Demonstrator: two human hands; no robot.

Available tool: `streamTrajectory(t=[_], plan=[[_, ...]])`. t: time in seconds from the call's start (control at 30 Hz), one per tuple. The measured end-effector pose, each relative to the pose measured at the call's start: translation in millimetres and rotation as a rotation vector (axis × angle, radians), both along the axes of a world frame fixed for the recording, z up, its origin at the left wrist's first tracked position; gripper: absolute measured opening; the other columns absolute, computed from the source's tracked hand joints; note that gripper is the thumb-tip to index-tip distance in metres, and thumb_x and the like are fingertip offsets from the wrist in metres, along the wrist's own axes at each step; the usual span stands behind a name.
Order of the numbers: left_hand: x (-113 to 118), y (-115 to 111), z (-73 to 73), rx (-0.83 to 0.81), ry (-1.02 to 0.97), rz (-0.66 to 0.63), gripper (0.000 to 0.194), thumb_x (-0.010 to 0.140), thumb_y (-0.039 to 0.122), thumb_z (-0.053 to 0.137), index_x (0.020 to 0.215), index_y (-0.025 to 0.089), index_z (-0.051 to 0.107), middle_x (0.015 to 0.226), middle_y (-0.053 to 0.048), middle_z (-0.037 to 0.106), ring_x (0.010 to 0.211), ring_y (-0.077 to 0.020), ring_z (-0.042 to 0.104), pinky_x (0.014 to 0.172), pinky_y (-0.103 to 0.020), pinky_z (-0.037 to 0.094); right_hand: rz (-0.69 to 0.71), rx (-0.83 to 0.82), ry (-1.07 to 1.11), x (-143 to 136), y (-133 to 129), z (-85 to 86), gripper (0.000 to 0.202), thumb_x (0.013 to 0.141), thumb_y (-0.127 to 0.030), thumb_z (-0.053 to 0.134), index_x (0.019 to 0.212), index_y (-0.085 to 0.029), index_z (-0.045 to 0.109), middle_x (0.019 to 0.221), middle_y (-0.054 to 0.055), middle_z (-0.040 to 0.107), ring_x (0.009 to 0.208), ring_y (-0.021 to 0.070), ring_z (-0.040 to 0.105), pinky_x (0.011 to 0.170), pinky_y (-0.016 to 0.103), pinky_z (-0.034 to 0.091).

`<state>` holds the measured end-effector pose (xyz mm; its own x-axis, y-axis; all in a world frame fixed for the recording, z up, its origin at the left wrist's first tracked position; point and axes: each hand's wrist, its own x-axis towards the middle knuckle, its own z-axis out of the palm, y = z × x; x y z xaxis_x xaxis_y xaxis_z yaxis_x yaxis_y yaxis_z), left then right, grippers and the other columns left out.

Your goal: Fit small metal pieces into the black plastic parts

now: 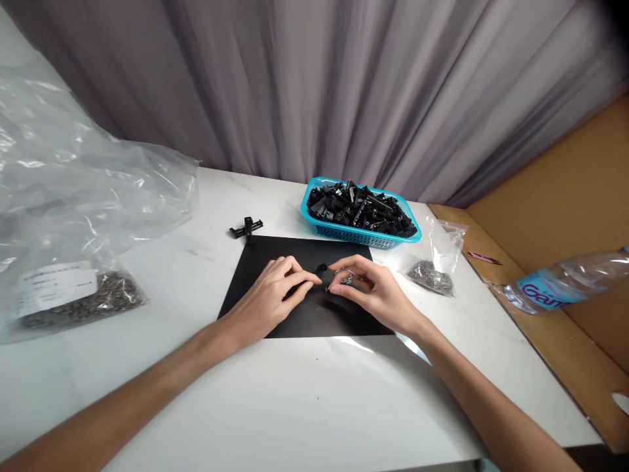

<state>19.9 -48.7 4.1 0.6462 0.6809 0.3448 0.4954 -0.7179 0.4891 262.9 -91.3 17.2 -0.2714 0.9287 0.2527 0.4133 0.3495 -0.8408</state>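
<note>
My left hand (pixel 281 288) reaches over the black mat (pixel 295 321), index finger and thumb drawn close together. Whatever lies between those fingertips is too small to make out. Just beyond them is a small black plastic part (pixel 321 270), between my two hands. My right hand (pixel 368 285) is curled, its index fingertip beside that part. A tiny metal piece (pixel 327 289) shows at the right thumb tip, its kind unclear. Several small silvery metal pieces (pixel 347 280) appear under the curled right fingers, partly hidden by them.
A blue basket (pixel 361 237) heaped with black plastic parts stands behind the mat. Two black parts (pixel 247 228) lie at its far left corner. Bags of small metal pieces lie left (pixel 98 295) and right (pixel 432 275). A plastic bottle (pixel 565 282) and pink-handled tool (pixel 484 257) are at right, by cardboard.
</note>
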Motion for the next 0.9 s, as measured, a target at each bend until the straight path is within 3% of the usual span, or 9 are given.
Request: streamTrajectory(t=[0.17, 0.33, 0.47, 0.63, 0.77, 0.9], plan=[[3.3, -6.3, 1.9, -0.064, -0.015, -0.034, 0.032, 0.107, 0.041, 0.044, 0.121, 0.029, 0.070, 0.101, -0.003, 0.058, 0.100, -0.0211, 0.055, 0.097, -0.040, 0.044, 0.004, -0.011, 0.051, -4.8, -2.4, -1.0, 0.027, 0.095, -0.034, 0.070, 0.118, -0.022, 0.062, 0.093, 0.002, 0.074, 0.075, 0.0136, 0.061, 0.062, 0.026, 0.046], [6.1, -8.9, 0.9, 0.012, 0.023, -0.027, 0.026, 0.101, 0.045, 0.057, 0.117, 0.028, 0.070, 0.100, -0.002, 0.059, 0.093, -0.0202, 0.054, 0.091, -0.039, 0.042, 0.000, -0.007, 0.079, -7.3, -1.5, -5.2, 0.029, 0.096, -0.036, 0.069, 0.120, -0.022, 0.060, 0.093, 0.001, 0.074, 0.076, 0.0125, 0.061, 0.062, 0.024, 0.046], [7.0, -7.5, 0.2, 0.094, -0.005, -0.011, 0.021, 0.103, 0.035, 0.055, 0.106, 0.025, 0.073, 0.095, -0.002, 0.060, 0.086, -0.0186, 0.053, 0.086, -0.038, 0.042, -0.005, 0.007, 0.031, -9.2, -3.5, -5.0, 0.029, 0.097, -0.037, 0.067, 0.121, -0.023, 0.059, 0.094, 0.002, 0.074, 0.064, 0.0107, 0.051, 0.056, 0.025, 0.041], [5.8, -3.3, -0.5, 0.135, -0.014, -0.002, 0.023, 0.104, 0.030, 0.052, 0.106, 0.024, 0.073, 0.095, -0.003, 0.062, 0.085, -0.0186, 0.054, 0.086, -0.038, 0.042, 0.004, -0.003, -0.025, -6.7, -4.7, -6.1, 0.034, 0.097, -0.034, 0.065, 0.128, -0.026, 0.055, 0.095, -0.001, 0.073, 0.053, 0.0086, 0.034, 0.053, 0.025, 0.037], [6.9, -2.4, -2.5, 0.159, 0.023, -0.020, 0.023, 0.104, 0.033, 0.053, 0.112, 0.024, 0.073, 0.096, -0.004, 0.061, 0.087, -0.0191, 0.054, 0.086, -0.038, 0.043, 0.027, 0.034, -0.146, 0.8, -1.7, -2.4, 0.032, 0.098, -0.029, 0.062, 0.129, -0.025, 0.056, 0.092, -0.001, 0.071, 0.058, 0.0105, 0.044, 0.059, 0.026, 0.043], [7.7, -2.5, -4.2, 0.189, 0.059, -0.049, 0.029, 0.101, 0.036, 0.059, 0.124, 0.022, 0.071, 0.099, -0.005, 0.060, 0.092, -0.0205, 0.056, 0.091, -0.039, 0.043, -0.024, 0.115, -0.250, 10.0, 2.6, 3.1, 0.013, 0.098, -0.024, 0.062, 0.110, -0.022, 0.066, 0.090, 0.001, 0.071, 0.067, 0.0123, 0.056, 0.064, 0.026, 0.048]])
